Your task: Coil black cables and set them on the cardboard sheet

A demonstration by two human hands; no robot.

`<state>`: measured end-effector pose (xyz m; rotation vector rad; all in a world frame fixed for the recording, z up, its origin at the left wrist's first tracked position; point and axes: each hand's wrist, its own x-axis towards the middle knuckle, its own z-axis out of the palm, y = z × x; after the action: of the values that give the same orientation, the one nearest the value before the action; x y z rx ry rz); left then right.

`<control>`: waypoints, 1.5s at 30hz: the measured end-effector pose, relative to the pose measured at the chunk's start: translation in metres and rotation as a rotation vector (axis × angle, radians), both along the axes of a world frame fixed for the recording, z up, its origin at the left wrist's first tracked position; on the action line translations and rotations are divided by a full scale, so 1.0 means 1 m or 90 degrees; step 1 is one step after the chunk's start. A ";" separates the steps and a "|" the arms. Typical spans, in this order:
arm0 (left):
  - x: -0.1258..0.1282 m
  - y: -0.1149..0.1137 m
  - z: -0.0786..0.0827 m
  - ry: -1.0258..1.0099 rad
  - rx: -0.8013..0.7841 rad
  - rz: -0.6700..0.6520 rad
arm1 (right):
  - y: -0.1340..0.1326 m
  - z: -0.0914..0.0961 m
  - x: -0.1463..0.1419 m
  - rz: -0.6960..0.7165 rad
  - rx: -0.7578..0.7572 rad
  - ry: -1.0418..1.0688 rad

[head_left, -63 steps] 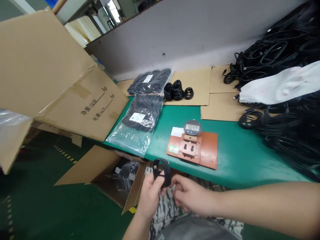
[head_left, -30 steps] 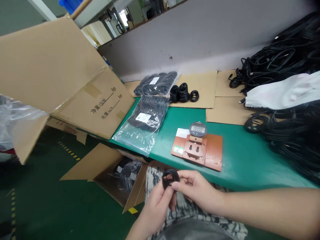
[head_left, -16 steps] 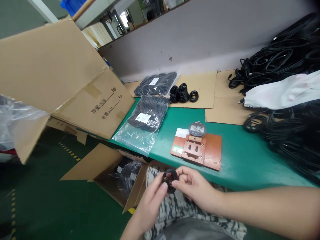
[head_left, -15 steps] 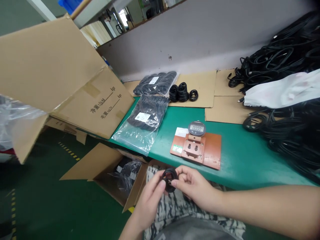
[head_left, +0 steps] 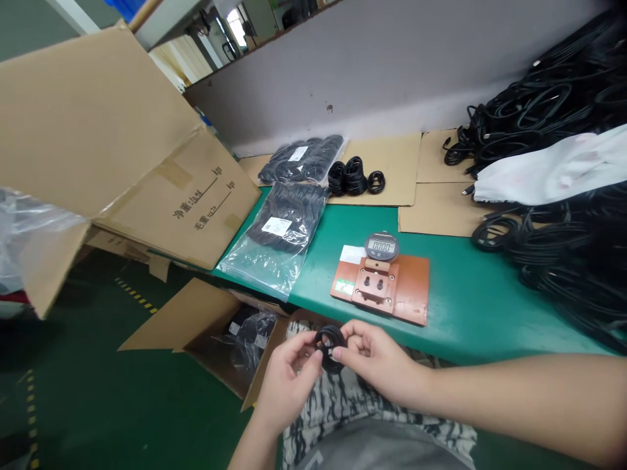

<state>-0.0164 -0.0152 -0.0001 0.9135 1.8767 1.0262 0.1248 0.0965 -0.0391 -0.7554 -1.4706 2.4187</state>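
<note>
Between my two hands is a black coiled cable [head_left: 330, 334], held above my lap just off the bench's front edge. My left hand [head_left: 294, 375] grips the coil's left side between thumb and fingers. On the right side, my right hand [head_left: 367, 352] pinches the coil with its thumb across the front. A digital dial gauge [head_left: 382, 246], its display showing zeros, stands on a reddish-brown base plate [head_left: 411, 290] just beyond my hands.
Bagged cable coils [head_left: 281, 222] lie on the green bench [head_left: 490, 307]; small coils [head_left: 353, 176] sit on cardboard behind. Loose black cables [head_left: 539, 241] and white cloth [head_left: 548, 166] fill the right. A large carton [head_left: 196, 196] stands left, with an open box [head_left: 215, 352] below.
My left thumb has shifted slightly on the coil, and the metal-looking bit in its middle shows less. Both hands still hold it, and the camera view has moved a little.
</note>
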 end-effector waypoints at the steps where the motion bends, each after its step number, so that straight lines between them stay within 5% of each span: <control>1: 0.000 0.001 -0.001 -0.006 -0.006 0.002 | 0.000 0.000 0.000 0.003 0.000 -0.004; 23: -0.002 0.009 -0.011 -0.070 -0.019 0.019 | 0.002 0.001 -0.003 -0.019 0.010 -0.047; 29: 0.001 0.012 -0.007 -0.100 -0.021 0.053 | 0.002 0.003 -0.001 0.001 -0.086 0.005; 40: 0.000 0.013 -0.010 -0.026 -0.005 0.076 | 0.000 -0.002 -0.003 0.001 -0.155 0.041; 45: -0.002 0.010 -0.004 0.042 0.047 0.000 | 0.001 0.003 -0.003 0.060 -0.145 0.021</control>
<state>-0.0181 -0.0048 -0.0038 1.0021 1.9037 1.0836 0.1216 0.0978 -0.0365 -0.7005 -1.2583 2.6896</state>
